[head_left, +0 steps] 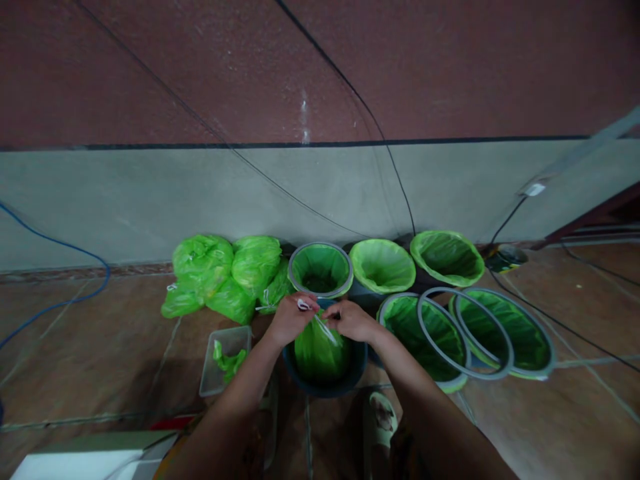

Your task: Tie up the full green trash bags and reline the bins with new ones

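Observation:
A green plastic garbage bag (323, 357) sits inside a dark round bin (327, 392), its top gathered upward. My left hand (294, 321) is closed at the bag's neck, with a white drawstring loop (305, 305) showing at its fingers. On the other side of the neck, my right hand (354, 322) pinches the bag's top. White string ends (326, 330) hang between the two hands. The exact grip of the fingertips is too small to make out.
Filled green bags (203, 267) lie by the wall at left. Lined bins (383, 267) stand behind and to the right, with a loose grey ring (465, 373) across two. A clear tray (207, 373) holds green plastic. Cables (575, 332) and a blue hose (65, 300) cross the floor.

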Available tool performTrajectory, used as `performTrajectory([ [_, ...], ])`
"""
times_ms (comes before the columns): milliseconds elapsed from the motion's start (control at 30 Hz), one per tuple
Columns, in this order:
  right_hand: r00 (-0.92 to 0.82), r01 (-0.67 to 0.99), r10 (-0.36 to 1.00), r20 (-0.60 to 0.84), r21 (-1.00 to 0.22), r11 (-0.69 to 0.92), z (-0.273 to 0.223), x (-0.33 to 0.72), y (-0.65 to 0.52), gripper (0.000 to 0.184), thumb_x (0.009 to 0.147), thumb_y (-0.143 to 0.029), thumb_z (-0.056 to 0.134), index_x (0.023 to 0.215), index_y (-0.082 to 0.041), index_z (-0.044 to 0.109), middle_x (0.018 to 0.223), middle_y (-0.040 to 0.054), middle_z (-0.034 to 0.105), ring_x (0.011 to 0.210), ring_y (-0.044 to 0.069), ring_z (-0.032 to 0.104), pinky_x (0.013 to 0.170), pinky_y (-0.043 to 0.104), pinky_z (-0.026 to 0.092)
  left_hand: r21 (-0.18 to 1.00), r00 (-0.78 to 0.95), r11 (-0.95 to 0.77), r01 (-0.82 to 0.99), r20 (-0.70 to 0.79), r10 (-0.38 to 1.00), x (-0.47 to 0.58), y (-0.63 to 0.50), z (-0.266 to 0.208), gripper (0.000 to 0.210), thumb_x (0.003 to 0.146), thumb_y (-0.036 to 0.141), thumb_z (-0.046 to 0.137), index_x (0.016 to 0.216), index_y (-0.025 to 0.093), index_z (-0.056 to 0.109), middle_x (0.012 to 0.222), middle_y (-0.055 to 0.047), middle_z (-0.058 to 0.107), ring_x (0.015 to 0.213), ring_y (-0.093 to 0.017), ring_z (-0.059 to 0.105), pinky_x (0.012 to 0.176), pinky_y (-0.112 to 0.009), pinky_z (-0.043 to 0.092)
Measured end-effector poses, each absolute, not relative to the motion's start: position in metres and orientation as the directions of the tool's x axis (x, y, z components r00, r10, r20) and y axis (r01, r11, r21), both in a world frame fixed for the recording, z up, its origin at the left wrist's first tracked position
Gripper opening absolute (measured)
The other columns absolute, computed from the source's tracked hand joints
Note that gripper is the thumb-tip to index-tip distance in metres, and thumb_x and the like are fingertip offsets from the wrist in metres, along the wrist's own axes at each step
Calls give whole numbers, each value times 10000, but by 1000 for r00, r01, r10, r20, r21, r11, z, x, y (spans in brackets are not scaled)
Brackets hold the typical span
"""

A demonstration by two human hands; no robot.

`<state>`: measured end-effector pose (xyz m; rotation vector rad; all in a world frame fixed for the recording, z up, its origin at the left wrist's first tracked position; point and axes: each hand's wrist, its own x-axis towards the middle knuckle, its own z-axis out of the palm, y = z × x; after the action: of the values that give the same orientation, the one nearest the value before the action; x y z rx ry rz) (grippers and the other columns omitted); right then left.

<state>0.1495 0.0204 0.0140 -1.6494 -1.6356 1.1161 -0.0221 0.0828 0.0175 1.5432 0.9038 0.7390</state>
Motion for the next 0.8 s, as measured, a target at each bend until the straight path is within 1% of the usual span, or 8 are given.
performTrajectory([
  [67,-18,458,994,-110,-884,-89,13,147,23,263,650,-70,538,806,-203,703,785,-1,679,718,145,572,711,263,425,948,598,-249,196,85,797,-23,82,22,145,674,88,634,750,177,720,941,-59,685,896,-179,636,845,-311,479],
  [100,-7,403,995,-103,-911,-92,13,145,25,293,655,-60,504,833,-197,692,812,-1,678,719,137,574,721,261,433,928,631,-317,196,128,765,-24,82,24,196,686,58,598,784,178,717,961,-60,677,917,-174,632,850,-308,481],
  [233,-75,109,973,-218,-972,-209,12,133,29,202,722,-140,463,845,-175,620,760,-15,618,583,94,534,543,209,419,870,684,-461,174,230,692,-25,83,28,274,707,-4,516,834,166,689,976,-60,652,931,-151,623,850,-291,494],
  [333,-82,-30,961,-266,-963,-269,11,126,28,186,719,-182,498,879,-184,593,787,-14,602,614,96,553,483,183,393,838,694,-519,169,272,666,-26,84,28,297,727,-19,482,854,167,676,1009,-60,649,962,-144,623,879,-291,498],
  [500,-68,-64,955,-290,-954,-294,10,119,26,116,707,-162,501,786,-173,584,726,-6,594,598,95,548,482,183,403,715,715,-650,258,312,626,-28,81,23,383,748,-37,430,949,183,671,1192,-70,630,1113,-161,592,973,-328,484],
  [600,-106,-97,946,-305,-944,-315,11,115,25,89,738,-227,521,762,-169,584,687,-2,592,570,106,560,465,194,395,632,679,-694,345,342,650,-31,81,17,415,762,-27,428,1035,183,658,1251,-75,611,1158,-173,574,1009,-356,476],
  [667,-110,-128,942,-317,-935,-330,10,113,26,110,755,-271,530,753,-172,578,674,-3,591,566,113,571,463,200,395,612,642,-697,373,373,670,-32,82,13,408,781,-8,428,1068,178,651,1261,-78,608,1155,-173,579,1007,-353,483],
  [800,95,-110,938,-333,-940,-323,5,114,31,127,766,-294,537,787,-182,594,769,5,634,547,88,540,453,189,377,630,574,-689,359,433,695,-31,82,9,395,806,19,432,1085,190,653,1231,-66,630,1121,-164,601,996,-342,493],
])
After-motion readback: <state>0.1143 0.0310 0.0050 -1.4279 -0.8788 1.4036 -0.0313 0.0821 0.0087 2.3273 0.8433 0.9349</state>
